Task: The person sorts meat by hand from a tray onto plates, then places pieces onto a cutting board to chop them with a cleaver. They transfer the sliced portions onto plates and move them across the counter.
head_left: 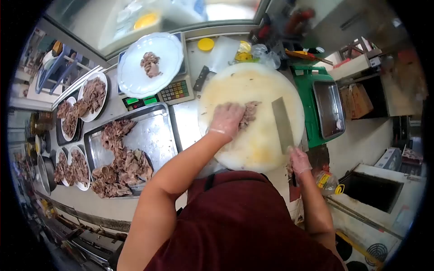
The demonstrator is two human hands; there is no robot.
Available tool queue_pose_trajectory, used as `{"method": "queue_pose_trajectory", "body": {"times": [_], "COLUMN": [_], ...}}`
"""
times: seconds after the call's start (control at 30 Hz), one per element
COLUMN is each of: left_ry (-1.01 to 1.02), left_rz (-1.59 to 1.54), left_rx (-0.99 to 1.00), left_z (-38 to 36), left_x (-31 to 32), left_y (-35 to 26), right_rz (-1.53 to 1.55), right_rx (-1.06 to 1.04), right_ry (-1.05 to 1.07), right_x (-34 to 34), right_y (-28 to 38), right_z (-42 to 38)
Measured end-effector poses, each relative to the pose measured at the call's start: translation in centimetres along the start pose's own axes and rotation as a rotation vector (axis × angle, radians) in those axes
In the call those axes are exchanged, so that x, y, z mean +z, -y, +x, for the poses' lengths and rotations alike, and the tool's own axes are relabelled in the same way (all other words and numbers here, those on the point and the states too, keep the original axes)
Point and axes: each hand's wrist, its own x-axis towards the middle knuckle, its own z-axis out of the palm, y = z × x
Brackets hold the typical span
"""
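Now the left hand [226, 119], in a thin clear glove, rests palm down on a small pile of cooked sliced meat [249, 114] near the middle of a round pale cutting board [253, 144]. Its fingers lie close together and curve over the left edge of the pile, pressing it rather than pinching it. The right hand [298, 160], also gloved, sits at the near right rim of the board with its fingers wrapped around the handle of a cleaver [283, 123]; the handle itself is hidden in the grip. The wide blade lies on the board just right of the meat, running from near to far, apart from the pile.

Left of the board, on the steel table [185, 119], stands a metal tray [156, 131] with a large heap of sliced meat along its left and near sides. Farther left, several white plates of meat [92, 95] stand in a row. At the far side, a weighing scale [174, 90] carries a white plate [135, 72] with a small portion of meat. A second knife [201, 77] lies just right of the scale, near a yellow lid [206, 44]. To the right of the board a green crate [309, 97] holds an empty-looking steel tray [327, 108].
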Motion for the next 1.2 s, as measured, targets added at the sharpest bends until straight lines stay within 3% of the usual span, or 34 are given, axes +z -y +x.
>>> {"method": "queue_pose_trajectory", "body": {"times": [0.03, 0.07, 0.2, 0.27, 0.37, 0.47, 0.53, 0.57, 0.63, 0.67, 0.73, 0.93, 1.1, 1.2], "left_ry": [-0.152, -0.142, -0.059, -0.002, 0.054, 0.040, -0.131, -0.132, -0.027, -0.023, 0.168, 0.011, 0.022, 0.026], "left_rz": [0.097, 0.097, -0.043, -0.074, -0.045, 0.034, -0.073, -0.073, -0.273, -0.274, -0.521, -0.318, -0.288, -0.300], "left_rx": [-0.058, -0.051, -0.222, -0.259, -0.271, -0.304, -0.442, -0.445, -0.672, -0.676, -0.698, -0.471, -0.471, -0.436], "left_z": [-0.6, -1.3, -3.4, -3.5, -3.8, -4.4, -5.6, -5.9, -6.4, -6.4, -5.9, -6.0, -5.3, -6.0], "left_x": [0.4, 0.7, 0.1, -0.3, -0.8, -1.8, -2.1, -2.5, -3.2, -3.1, -2.7, -2.4, -2.3, -1.7], "left_y": [-0.4, -0.5, -0.4, -0.6, -0.7, -1.2, -1.5, -1.3, -0.8, -0.4, 0.3, -0.6, -0.5, -0.4], "right_rz": [-0.006, -0.014, -0.249, -0.544, -0.713, -0.592, -0.620, -0.646, -0.639, -0.631, -0.590, -0.623, -0.832, -0.859], "right_rx": [0.095, 0.192, 0.146, -0.301, -0.355, -0.315, -0.233, -0.157, -0.213, -0.265, -0.328, -0.434, -0.499, -0.410], "right_ry": [0.032, 0.064, 0.144, 0.155, 0.209, 0.269, 0.277, 0.280, 0.260, 0.238, 0.245, 0.297, 0.319, 0.357], "right_x": [-0.5, -0.8, 1.2, 2.6, 5.4, 6.1, 5.7, 5.6, 5.3, 5.2, 5.0, 6.5, 7.1, 7.4], "right_y": [0.1, 0.4, 2.9, 3.4, 6.3, 6.0, 7.2, 7.9, 6.9, 6.2, 5.9, 8.0, 5.9, 5.9], "right_z": [-0.3, -0.9, -2.4, -2.0, -1.4, 0.0, -0.1, -0.2, 0.1, -0.1, -1.4, -3.2, 0.2, 1.1]}}
